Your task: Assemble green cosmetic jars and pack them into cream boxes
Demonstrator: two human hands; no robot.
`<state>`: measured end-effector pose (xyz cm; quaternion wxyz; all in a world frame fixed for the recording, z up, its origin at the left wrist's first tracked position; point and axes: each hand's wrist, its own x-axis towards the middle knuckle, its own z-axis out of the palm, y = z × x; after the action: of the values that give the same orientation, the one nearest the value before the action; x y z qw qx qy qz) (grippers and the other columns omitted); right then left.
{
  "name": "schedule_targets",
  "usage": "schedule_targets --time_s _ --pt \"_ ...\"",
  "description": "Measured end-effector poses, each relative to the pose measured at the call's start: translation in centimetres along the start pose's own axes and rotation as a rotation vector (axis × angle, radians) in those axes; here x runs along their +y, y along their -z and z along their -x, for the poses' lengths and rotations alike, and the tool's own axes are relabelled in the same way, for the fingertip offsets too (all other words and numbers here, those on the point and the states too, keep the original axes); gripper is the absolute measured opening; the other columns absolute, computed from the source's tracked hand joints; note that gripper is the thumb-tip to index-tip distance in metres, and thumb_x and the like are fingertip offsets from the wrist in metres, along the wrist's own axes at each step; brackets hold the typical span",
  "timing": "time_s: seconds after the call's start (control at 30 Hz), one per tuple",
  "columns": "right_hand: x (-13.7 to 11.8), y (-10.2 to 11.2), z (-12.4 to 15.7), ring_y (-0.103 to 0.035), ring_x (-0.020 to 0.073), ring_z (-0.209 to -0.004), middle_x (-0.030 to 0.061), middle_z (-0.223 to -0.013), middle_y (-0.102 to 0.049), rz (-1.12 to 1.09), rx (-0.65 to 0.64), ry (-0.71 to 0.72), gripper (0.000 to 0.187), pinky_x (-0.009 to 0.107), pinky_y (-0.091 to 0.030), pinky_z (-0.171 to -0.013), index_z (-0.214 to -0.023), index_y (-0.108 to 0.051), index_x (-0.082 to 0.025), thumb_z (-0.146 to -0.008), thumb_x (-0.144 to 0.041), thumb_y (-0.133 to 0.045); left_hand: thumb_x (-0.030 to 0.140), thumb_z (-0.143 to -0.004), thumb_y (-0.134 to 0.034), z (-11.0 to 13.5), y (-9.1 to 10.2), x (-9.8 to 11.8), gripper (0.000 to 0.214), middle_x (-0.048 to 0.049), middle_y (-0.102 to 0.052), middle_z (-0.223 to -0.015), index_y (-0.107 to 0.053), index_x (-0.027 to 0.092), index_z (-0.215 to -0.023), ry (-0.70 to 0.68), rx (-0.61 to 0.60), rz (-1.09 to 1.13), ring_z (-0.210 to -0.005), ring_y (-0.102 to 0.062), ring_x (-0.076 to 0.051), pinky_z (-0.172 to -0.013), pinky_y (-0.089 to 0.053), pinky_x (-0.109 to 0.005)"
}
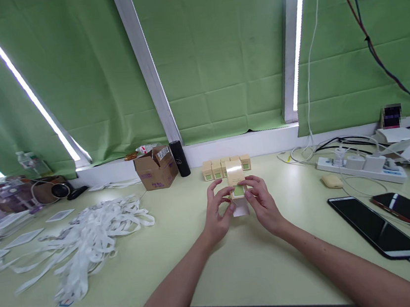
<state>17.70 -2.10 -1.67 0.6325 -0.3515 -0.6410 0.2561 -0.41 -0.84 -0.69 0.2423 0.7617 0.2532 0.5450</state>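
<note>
A small cream paper box (234, 172), its long flap raised and a green panel on its front, is held upright above the table. My left hand (217, 210) pinches its left side between thumb and fingers. On the right side, the thumb and fingers of my right hand (264, 203) grip the same box. A white flap hangs below the green panel. Behind it, against the wall, stands a row of several small cream boxes (207, 171) with green fronts, partly hidden by the raised flap.
A brown cardboard carton (158, 171) and a black cylinder (180, 159) stand at the back. White lanyards (88, 237) lie heaped on the left. At right are a power strip (362, 169), cables, a cream case (331, 181) and two phones, one a black-screened phone (378, 227).
</note>
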Motion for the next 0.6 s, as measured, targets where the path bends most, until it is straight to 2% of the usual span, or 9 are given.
schedule_targets --time_s 0.07,0.17,0.3,0.37,0.5,0.6 --pt "0.0 0.1 0.0 -0.064 0.0165 -0.086 0.0106 -0.141 -0.043 -0.011 0.0 -0.018 0.032 0.038 -0.062 -0.077 -0.124 -0.067 -0.032 -0.105 -0.049 -0.048 0.034 -0.096 -0.065 0.0 0.0 0.0 0.033 -0.0144 -0.037 -0.153 -0.065 0.025 -0.128 0.013 0.014 0.003 -0.129 -0.056 -0.028 -0.097 -0.058 -0.041" --pt "0.0 0.2 0.0 -0.064 0.0143 -0.079 0.0106 -0.143 -0.042 -0.059 -0.03 -0.028 0.033 0.039 -0.062 -0.077 -0.128 -0.067 -0.032 -0.104 -0.048 -0.049 0.033 -0.094 -0.069 -0.1 0.0 -0.2 0.034 -0.0139 -0.035 -0.154 -0.066 0.025 -0.127 0.061 0.042 0.029 -0.108 -0.065 -0.02 -0.094 -0.059 -0.039" --pt "0.3 0.5 0.0 -0.066 0.0229 -0.104 0.0105 -0.141 -0.044 -0.123 -0.091 -0.009 0.037 0.042 -0.062 -0.087 -0.135 -0.065 -0.034 -0.104 -0.046 -0.049 0.036 -0.091 -0.073 -0.4 0.0 -0.5 0.038 -0.0127 -0.039 -0.15 -0.068 0.026 -0.127 0.126 0.088 0.079 -0.094 -0.066 -0.014 -0.089 -0.06 -0.035" --pt "0.4 0.6 0.1 -0.064 0.0253 -0.112 0.0106 -0.139 -0.047 -0.152 -0.116 -0.007 0.037 0.041 -0.062 -0.087 -0.136 -0.064 -0.034 -0.103 -0.045 -0.051 0.037 -0.09 -0.075 -0.5 0.0 -0.6 0.038 -0.0122 -0.043 -0.146 -0.069 0.025 -0.126 0.151 0.111 0.105 -0.089 -0.067 -0.013 -0.087 -0.06 -0.035" --pt "0.4 0.4 0.1 -0.07 0.0191 -0.095 0.0097 -0.145 -0.038 -0.224 -0.145 -0.032 0.037 0.041 -0.063 -0.084 -0.135 -0.063 -0.035 -0.099 -0.041 -0.06 0.039 -0.089 -0.075 -0.7 0.0 -0.9 0.036 -0.0113 -0.046 -0.141 -0.071 0.024 -0.122 0.185 0.146 0.145 -0.081 -0.068 -0.01 -0.083 -0.061 -0.033" --pt "0.6 0.2 0.2 -0.071 0.0174 -0.091 0.0096 -0.145 -0.037 -0.238 -0.148 -0.04 0.037 0.041 -0.063 -0.085 -0.135 -0.063 -0.036 -0.097 -0.039 -0.064 0.039 -0.088 -0.076 -0.8 0.0 -1.0 0.036 -0.0111 -0.047 -0.139 -0.072 0.024 -0.12 0.198 0.161 0.15 -0.08 -0.068 -0.01 -0.08 -0.062 -0.032"
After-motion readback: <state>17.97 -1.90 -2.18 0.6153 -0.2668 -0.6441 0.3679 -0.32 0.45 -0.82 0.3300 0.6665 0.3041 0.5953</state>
